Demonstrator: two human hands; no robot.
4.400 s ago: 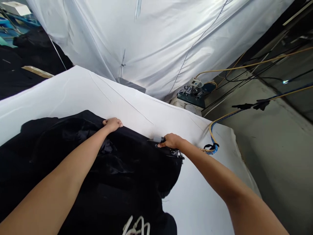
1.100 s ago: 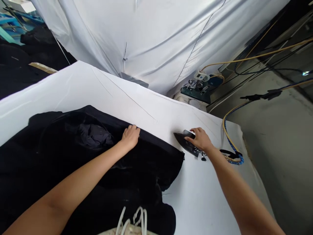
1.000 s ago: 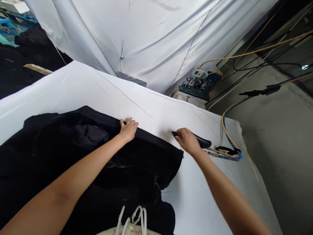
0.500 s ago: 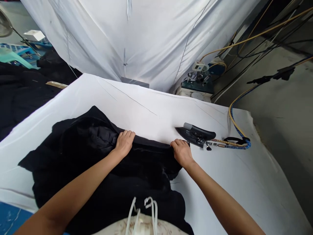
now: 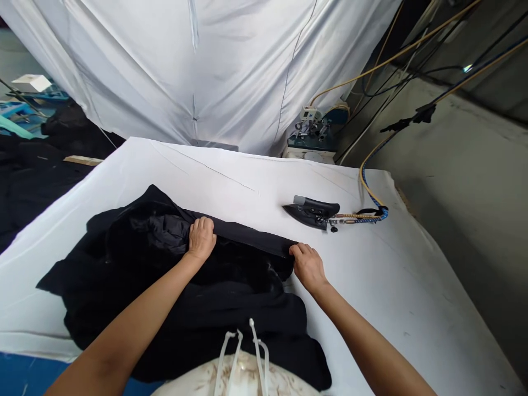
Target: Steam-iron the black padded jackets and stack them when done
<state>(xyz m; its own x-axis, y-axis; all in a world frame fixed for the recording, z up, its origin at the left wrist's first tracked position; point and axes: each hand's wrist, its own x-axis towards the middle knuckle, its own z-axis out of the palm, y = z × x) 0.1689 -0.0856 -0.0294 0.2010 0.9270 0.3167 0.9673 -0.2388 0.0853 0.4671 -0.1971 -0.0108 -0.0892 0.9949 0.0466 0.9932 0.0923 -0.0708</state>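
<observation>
A black garment [image 5: 173,302] lies spread on a white-covered table [image 5: 404,291], with a zipped band running along its far edge. My left hand [image 5: 202,237] grips that edge near the middle, beside a bunched shiny lining. At the band's right end, my right hand [image 5: 306,263] pinches the fabric between fingers and thumb. A black iron [image 5: 312,212] rests on the cover beyond my right hand, its tip pointing left.
The iron's blue and yellow hose [image 5: 363,175] rises to the upper right. White sheeting [image 5: 239,71] hangs behind the table. A green machine [image 5: 312,140] stands past the far edge; dark fabric [image 5: 35,179] is heaped at left.
The view has shifted, so the iron and background appear farther left. The band between my hands now shows wider and flatter, turned toward the far side. Both hands still hold the garment.
</observation>
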